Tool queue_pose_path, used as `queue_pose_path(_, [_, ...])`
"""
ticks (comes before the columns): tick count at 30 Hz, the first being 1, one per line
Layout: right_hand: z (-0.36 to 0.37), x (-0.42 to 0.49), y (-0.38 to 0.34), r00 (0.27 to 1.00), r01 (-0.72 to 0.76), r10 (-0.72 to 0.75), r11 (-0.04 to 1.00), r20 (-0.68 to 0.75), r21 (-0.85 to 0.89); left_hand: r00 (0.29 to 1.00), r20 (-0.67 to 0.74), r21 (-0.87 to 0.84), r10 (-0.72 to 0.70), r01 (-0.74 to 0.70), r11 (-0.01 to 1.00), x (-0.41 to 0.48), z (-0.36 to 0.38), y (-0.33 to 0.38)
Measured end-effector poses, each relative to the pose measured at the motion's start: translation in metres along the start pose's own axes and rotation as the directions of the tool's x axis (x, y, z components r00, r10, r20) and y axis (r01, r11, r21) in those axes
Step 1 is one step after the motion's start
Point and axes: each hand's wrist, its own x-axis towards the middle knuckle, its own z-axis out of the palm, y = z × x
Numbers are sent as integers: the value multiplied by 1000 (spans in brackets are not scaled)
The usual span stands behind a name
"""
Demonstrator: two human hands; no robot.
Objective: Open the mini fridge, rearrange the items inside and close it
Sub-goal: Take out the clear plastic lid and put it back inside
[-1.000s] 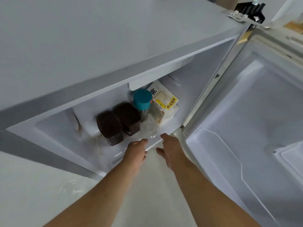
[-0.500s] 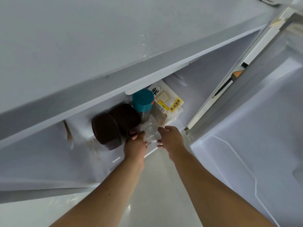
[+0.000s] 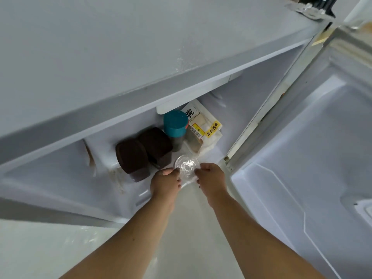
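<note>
From the head view, a clear glass point(image 3: 186, 167) is held between the left hand point(image 3: 166, 185) and right hand point(image 3: 211, 181) at the front edge of the open fridge point(image 3: 251, 101) floor, near two brown jars point(image 3: 144, 153).

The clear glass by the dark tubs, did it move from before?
Yes. The glass came forward toward the fridge's front edge, away from the teal-lidded jar, held between both hands.

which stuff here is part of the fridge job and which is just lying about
Job: mini fridge, clear glass held by left hand and right hand, two brown containers, teal-lidded bottle, bread bag.
Lying about: metal and black clutter on the fridge top.
</note>
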Motion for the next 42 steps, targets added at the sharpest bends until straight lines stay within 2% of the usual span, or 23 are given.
queue_pose_path(6, [-37,-67,17,998,30,-31,999,49,24,992,120,73,32,-41,996,-66,-34,-9])
queue_pose_path(13, [-58,-168,39,989,78,-84,995,125,56,986,127,114,104,-119,986,-154,-92,-42])
queue_pose_path(21, [-3,-256,69,953,53,-61,998,297,36,974,-94,99,208,-199,975,-207,-195,-62])
queue_pose_path(28, [81,-279,54,925,81,-85,996,371,25,940,-197,167,278,-248,954,-183,-274,-35])
queue_pose_path(34, [144,-262,37,937,101,-88,995,338,-21,924,-210,305,319,-248,920,-131,-313,-18])
queue_pose_path(39, [170,-236,35,954,78,-49,993,294,-87,925,-137,544,355,-230,807,-98,-323,-7])
queue_pose_path(42, [182,-228,38,955,74,-33,989,293,-128,919,-117,629,377,-226,744,-87,-329,-7])
